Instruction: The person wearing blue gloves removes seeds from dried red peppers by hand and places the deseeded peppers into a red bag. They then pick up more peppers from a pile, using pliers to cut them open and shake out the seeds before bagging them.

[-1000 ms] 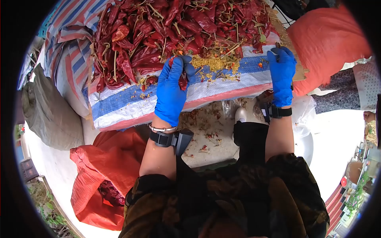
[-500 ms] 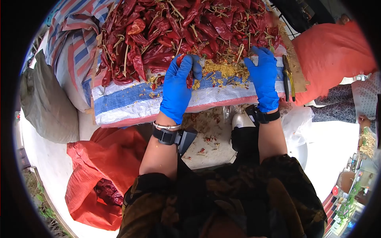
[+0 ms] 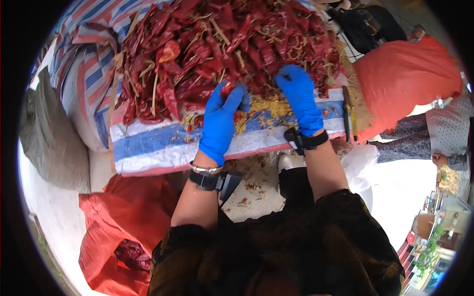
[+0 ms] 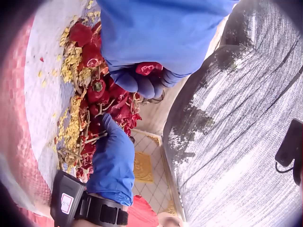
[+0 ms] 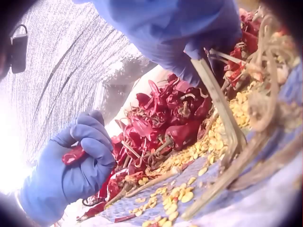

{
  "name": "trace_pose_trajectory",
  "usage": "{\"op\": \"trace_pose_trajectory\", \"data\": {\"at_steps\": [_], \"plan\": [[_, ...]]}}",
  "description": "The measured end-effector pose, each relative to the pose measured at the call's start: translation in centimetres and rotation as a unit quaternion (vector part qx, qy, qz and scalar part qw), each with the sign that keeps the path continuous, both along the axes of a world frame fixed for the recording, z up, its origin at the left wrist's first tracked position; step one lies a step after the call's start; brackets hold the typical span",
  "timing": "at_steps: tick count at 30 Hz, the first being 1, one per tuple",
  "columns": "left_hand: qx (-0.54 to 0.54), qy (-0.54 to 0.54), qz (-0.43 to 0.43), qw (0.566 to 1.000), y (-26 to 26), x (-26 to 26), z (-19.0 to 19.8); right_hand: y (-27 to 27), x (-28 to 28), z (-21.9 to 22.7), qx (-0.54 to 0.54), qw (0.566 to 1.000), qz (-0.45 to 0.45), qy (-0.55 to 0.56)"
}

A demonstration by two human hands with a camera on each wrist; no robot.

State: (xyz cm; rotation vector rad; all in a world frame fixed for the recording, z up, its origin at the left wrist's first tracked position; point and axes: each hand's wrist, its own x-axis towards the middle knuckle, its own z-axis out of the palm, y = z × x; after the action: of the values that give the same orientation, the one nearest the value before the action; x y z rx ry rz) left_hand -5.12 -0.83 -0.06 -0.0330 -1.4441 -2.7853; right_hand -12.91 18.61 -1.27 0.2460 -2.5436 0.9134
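Observation:
My blue-gloved left hand stands at the near edge of the chili heap, fingers curled round a dried red chili. Only a bit of that chili shows, in both wrist views. To its right my gloved right hand reaches in at the front of the pile of dried chilies, with a gap between thumb and forefinger in the head view. In the left wrist view, one of its digits touches the chilies. A dry stem runs up close to its fingers. Yellow seeds lie between the hands.
The heap lies on a striped woven sheet. A tool with dark and yellow handles lies at the right edge. An orange-red sack stands right; an opened red sack with chilies is at lower left, a grey sack far left.
My right hand has moved left from the sheet's right edge to the heap's front, uncovering the tool with yellow and dark handles. The left hand keeps its chili and has stayed near its place.

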Motion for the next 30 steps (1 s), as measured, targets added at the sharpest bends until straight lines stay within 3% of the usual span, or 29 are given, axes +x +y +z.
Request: {"op": "trace_pose_trajectory", "data": {"at_steps": [2,5,10,12,13,15,17,18,19,20,21,23,25,27,30], "plan": [[0.008,-0.038,-0.001,0.999,0.3,0.0,0.3,-0.6,0.1,0.2,-0.096,0.994,-0.004,-0.049],[-0.013,-0.010,0.003,1.000,0.7,0.1,-0.3,-1.6,0.2,-0.1,-0.073,0.995,-0.066,-0.033],[-0.012,-0.003,0.006,1.000,0.9,0.1,-0.4,-1.5,0.8,1.3,-0.104,0.994,-0.027,-0.017],[-0.009,-0.003,0.007,1.000,1.0,0.3,-0.1,-1.5,1.5,1.7,-0.023,0.998,-0.030,0.054],[-0.011,-0.009,0.010,1.000,0.9,0.5,-0.1,-1.3,2.0,2.2,-0.020,0.998,-0.031,0.057],[-0.011,0.005,0.003,1.000,0.9,0.7,-0.1,-1.2,3.5,3.5,0.093,0.993,-0.040,0.058],[-0.102,0.057,0.051,0.992,1.1,0.9,0.1,-1.5,5.3,4.0,0.139,0.986,-0.042,0.079],[-0.098,0.059,0.048,0.992,1.4,1.0,0.4,-1.7,6.2,3.9,0.152,0.984,-0.020,0.088],[-0.245,0.186,0.119,0.944,1.6,1.1,0.8,-1.8,7.1,3.8,0.165,0.981,0.002,0.098],[-0.382,0.304,0.186,0.853,1.8,1.2,1.1,-2.0,7.9,3.6,0.188,0.979,0.022,0.076],[-0.379,0.306,0.188,0.853,1.9,1.3,1.3,-2.3,8.6,3.8,0.190,0.978,0.022,0.078],[-0.536,0.347,0.146,0.756,1.7,1.6,1.2,-2.8,9.3,4.2,0.074,0.990,0.122,0.002],[-0.522,0.363,0.152,0.756,1.9,1.5,0.5,-3.2,10.4,6.8,0.063,0.989,0.131,0.015],[-0.534,0.342,0.142,0.760,2.0,1.8,1.2,-3.4,11.2,9.4,-0.070,0.981,0.112,-0.141],[-0.506,0.364,0.162,0.765,2.1,1.7,0.8,-3.0,11.6,11.0,-0.130,0.959,0.159,-0.196]]}}
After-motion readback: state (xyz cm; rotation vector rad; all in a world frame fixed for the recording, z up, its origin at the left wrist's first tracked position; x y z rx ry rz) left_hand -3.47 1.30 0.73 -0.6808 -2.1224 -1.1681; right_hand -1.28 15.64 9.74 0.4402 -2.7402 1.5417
